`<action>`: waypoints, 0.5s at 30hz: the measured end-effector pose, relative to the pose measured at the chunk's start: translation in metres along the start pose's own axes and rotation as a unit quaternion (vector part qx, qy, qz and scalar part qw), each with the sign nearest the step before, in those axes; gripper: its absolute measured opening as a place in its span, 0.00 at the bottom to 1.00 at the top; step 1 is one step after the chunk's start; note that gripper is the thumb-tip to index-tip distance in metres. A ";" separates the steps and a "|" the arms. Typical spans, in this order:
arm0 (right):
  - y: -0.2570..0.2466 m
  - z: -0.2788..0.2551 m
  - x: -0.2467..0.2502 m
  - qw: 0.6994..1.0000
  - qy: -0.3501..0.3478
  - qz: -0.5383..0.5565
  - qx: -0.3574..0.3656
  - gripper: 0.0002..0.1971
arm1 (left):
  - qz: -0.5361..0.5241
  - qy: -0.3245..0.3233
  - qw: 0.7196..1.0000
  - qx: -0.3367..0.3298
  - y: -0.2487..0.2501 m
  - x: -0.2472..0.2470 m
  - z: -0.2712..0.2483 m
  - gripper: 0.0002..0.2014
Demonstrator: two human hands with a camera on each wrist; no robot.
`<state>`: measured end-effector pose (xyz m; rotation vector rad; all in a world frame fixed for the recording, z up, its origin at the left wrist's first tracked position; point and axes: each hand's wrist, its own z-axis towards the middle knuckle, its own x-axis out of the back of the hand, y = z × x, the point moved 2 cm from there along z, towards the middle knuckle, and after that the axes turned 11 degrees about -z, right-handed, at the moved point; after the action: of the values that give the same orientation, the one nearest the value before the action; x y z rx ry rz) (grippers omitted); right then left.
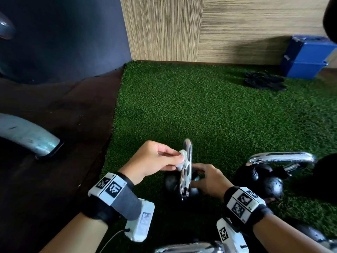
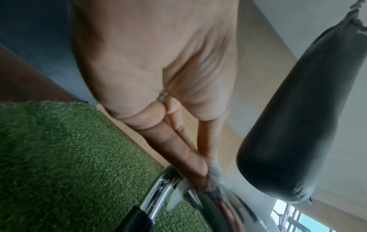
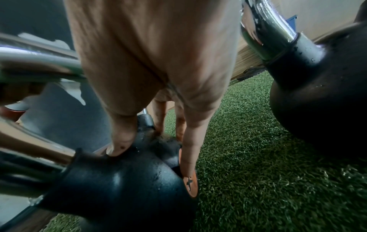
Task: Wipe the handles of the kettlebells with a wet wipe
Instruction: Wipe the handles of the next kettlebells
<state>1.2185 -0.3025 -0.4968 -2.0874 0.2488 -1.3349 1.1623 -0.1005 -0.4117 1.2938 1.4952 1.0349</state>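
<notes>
White wipe (image 1: 182, 158) pinched in left hand (image 1: 147, 161) against chrome handle (image 1: 187, 172); right hand (image 1: 207, 181) fingers straight, steadying kettlebell (image 3: 119, 180).

Wiping a kettlebell handle (image 1: 187, 168)

The left hand (image 1: 151, 161) pinched a white wet wipe (image 1: 183, 158) against the chrome; the right hand (image 1: 209, 181) steadied the black kettlebell (image 1: 171, 183).

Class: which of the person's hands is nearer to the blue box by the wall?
Right. The right hand steadies the kettlebell body, on the same side as the blue box. The left hand, pinching the wet wipe on the handle, sits farther over.
</notes>
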 end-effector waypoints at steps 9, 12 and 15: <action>-0.004 -0.003 0.001 1.000 -0.004 0.001 0.016 0.34 | -0.016 -0.026 0.997 0.075 -0.012 0.002 -0.019 0.06; -0.007 -0.005 0.003 1.000 -0.004 0.002 0.022 0.33 | -0.003 -0.064 0.994 0.091 -0.016 0.008 -0.026 0.06; -0.007 -0.005 0.004 1.000 -0.012 0.007 0.020 0.33 | 0.022 -0.081 0.990 0.110 -0.027 0.007 -0.033 0.06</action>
<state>1.2153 -0.3013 -0.4883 -2.0634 0.2259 -1.2959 1.1229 -0.0984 -0.4298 1.5319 1.4929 0.7877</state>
